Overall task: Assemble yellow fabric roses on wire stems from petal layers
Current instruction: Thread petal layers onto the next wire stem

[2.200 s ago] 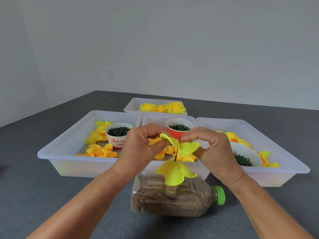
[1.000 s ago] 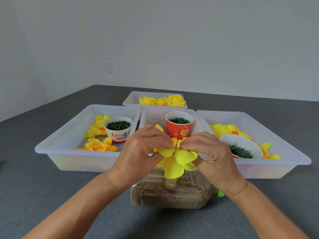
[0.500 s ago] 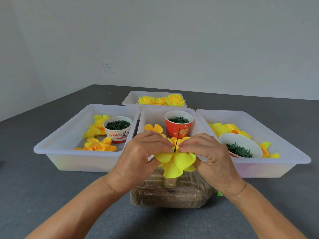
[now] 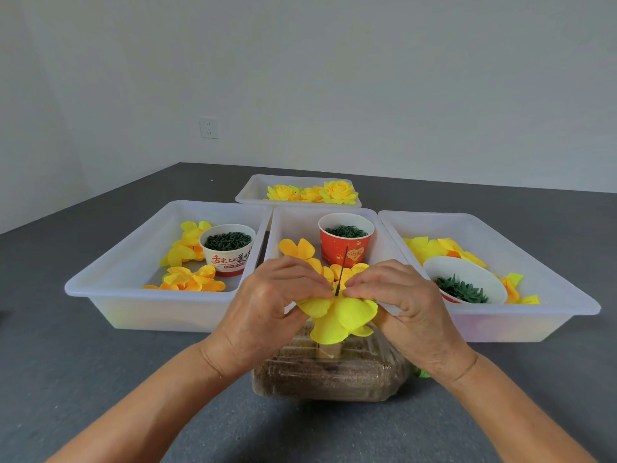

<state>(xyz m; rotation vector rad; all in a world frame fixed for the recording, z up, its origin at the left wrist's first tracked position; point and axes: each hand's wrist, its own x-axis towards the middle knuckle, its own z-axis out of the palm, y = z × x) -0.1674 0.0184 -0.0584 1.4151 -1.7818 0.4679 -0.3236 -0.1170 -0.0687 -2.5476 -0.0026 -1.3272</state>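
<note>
A thin dark wire stem (image 4: pixel 342 272) stands upright out of a sand-filled plastic bottle (image 4: pixel 330 372) lying on its side. Stacked yellow petal layers (image 4: pixel 337 317) sit on the stem, drooping downward. My left hand (image 4: pixel 270 305) and my right hand (image 4: pixel 404 302) pinch the top petal layer from either side, fingertips meeting at the wire. The lower stem is hidden behind the petals.
Three white trays lie behind the bottle: the left tray (image 4: pixel 110 289) with loose petals and a white cup of green parts (image 4: pixel 228 247), the middle tray with a red cup (image 4: pixel 345 240), the right tray (image 4: pixel 567 295) with petals and a bowl (image 4: pixel 464 284). Finished roses (image 4: pixel 337 192) fill a far tray.
The top petal layer has slid down the wire from near its tip onto the lower petals. Both hands moved down with it and stay pinched at the stem.
</note>
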